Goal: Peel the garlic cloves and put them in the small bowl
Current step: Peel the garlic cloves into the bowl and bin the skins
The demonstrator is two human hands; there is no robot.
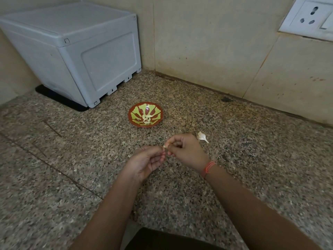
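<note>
Garlic clove (pixel 164 146) is pinched between left hand (pixel 146 164) and right hand (pixel 186 150).

No words, brands or numbers can be read anywhere. The grey plastic box (pixel 72 51) at ten o'clock bears only tiny dark marks on its feet — too small to decipher.

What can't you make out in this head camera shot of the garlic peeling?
- Garlic clove: head view, almost covered by the fingertips of the left hand and right hand; remaining skin unclear.
- Peeled cloves in the small bowl: head view, too small and piled to count.
- White garlic piece beside the right hand: too small; skin or clove unclear.
- Wall socket: cut off by the top right edge.
</note>
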